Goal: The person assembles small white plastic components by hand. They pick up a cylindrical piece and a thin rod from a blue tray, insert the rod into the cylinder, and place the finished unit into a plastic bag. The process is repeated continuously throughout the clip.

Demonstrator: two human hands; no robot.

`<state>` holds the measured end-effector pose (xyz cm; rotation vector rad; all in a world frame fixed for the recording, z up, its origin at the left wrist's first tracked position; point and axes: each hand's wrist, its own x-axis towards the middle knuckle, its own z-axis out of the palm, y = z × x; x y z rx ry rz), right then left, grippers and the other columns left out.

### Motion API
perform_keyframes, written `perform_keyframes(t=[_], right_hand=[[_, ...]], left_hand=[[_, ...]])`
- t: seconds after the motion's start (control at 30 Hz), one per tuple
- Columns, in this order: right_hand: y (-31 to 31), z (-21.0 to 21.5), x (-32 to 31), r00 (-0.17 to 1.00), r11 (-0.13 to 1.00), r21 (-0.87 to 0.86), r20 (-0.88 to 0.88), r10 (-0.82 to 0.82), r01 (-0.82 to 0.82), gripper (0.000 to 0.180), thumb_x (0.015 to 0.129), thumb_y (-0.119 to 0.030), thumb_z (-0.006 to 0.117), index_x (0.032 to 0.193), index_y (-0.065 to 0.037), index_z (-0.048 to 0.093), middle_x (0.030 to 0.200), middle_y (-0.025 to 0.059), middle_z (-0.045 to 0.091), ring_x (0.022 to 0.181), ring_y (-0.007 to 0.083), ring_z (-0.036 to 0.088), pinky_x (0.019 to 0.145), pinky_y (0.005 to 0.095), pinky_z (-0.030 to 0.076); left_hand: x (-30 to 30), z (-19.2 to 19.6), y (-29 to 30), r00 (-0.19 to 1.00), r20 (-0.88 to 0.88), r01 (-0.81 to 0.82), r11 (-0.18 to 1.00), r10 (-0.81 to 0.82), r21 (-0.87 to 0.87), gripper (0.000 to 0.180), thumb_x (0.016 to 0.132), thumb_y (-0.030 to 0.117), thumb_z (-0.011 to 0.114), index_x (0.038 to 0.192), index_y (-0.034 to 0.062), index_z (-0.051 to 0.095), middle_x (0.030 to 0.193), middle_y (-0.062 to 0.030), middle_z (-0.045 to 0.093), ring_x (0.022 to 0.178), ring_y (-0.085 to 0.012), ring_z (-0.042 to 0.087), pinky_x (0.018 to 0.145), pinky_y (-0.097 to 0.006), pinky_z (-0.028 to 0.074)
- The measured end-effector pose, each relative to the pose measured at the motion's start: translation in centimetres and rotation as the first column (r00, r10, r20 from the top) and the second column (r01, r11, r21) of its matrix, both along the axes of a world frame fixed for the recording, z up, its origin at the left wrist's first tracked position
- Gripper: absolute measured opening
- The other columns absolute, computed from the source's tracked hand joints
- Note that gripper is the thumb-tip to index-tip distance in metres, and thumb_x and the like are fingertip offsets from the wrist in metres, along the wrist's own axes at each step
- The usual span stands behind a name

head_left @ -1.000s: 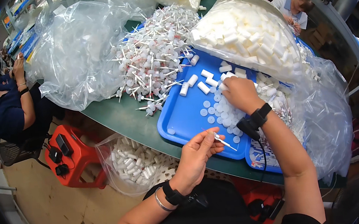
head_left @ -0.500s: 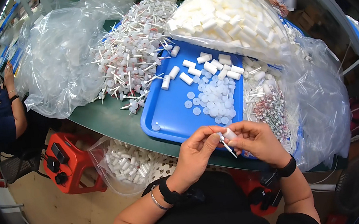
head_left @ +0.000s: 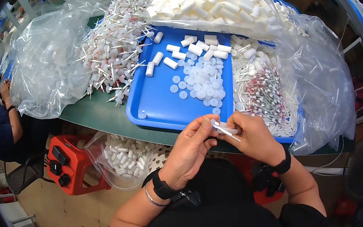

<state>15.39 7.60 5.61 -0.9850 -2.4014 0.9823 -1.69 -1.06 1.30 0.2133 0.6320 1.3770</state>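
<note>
Left hand (head_left: 189,149): raised in front of the torso, fingers curled, thumb and forefinger tips pinched together at the meeting point with the other hand. Dark band and thin bracelet at the wrist; forearm bare, entering from lower left. Right hand (head_left: 252,138): facing it, fingers bunched in a pinch, fingertips touching the left's. Dark band at wrist; forearm rising from lower right.

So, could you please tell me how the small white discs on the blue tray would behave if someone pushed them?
The white discs look thin and flat, so they would probably slide, not roll. They seem light, likely scattering easily across the smooth blue tray, whose raised rim should contain them.
</note>
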Motion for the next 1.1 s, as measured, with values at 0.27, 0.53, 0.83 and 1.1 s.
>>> perform_keyframes(t=[0.27, 0.53, 0.83, 1.1], right_hand=[[-0.9, 0.6, 0.9, 0.983, 0.979, -0.201, -0.173, -0.058, 0.023, 0.019, 0.092, -0.006, 0.070, 0.101, 0.000, 0.055, 0.086, 0.0114, 0.065, 0.076, 0.0184, 0.069, 0.063, 0.0308, 0.053], [-0.6, 0.9, 2.9, 0.964, 0.805, -0.587, -0.252, -0.082, -0.085, 0.020, 0.101, -0.010, 0.060, 0.114, 0.001, 0.049, 0.091, 0.0095, 0.067, 0.083, 0.0131, 0.070, 0.069, 0.0268, 0.055], [9.7, 1.1, 14.3, 0.849, 0.741, 0.614, 0.209, -0.486, 0.272, 0.022, 0.093, -0.014, 0.065, 0.111, -0.002, 0.067, 0.098, 0.0212, 0.071, 0.087, 0.0413, 0.068, 0.076, 0.0438, 0.055], [15.8, -1.9, 17.5, 0.605, 0.722, 0.653, 0.485, -0.631, 0.230, 0.035, 0.087, -0.020, 0.068, 0.116, -0.003, 0.059, 0.095, 0.0229, 0.070, 0.090, 0.0414, 0.068, 0.077, 0.0492, 0.053]], left_hand=[[2.3, -1.4, 0.1, 0.884, -0.429, -0.129, 0.979, 0.185, 0.155, 0.026, 0.101, 0.011, 0.061, 0.123, -0.0005, 0.067, 0.112, -0.0043, 0.059, 0.087, -0.0074, 0.059, 0.078, -0.021, 0.049], [2.1, -0.2, -0.1, 0.445, -0.844, 0.152, 0.903, 0.300, 0.401, 0.036, 0.099, 0.003, 0.061, 0.134, 0.0023, 0.060, 0.117, -0.0082, 0.062, 0.090, -0.0113, 0.063, 0.081, -0.025, 0.054], [1.1, -1.4, 0.5, 0.947, -0.302, 0.137, 0.988, -0.110, 0.068, 0.022, 0.100, 0.016, 0.063, 0.117, 0.0048, 0.053, 0.107, -0.0129, 0.067, 0.075, -0.0119, 0.062, 0.066, -0.023, 0.051], [1.6, -0.8, 0.5, 0.922, -0.299, 0.299, 0.943, -0.247, 0.142, 0.025, 0.103, 0.015, 0.057, 0.125, 0.0046, 0.049, 0.114, -0.0136, 0.065, 0.082, -0.0139, 0.063, 0.075, -0.027, 0.054]])
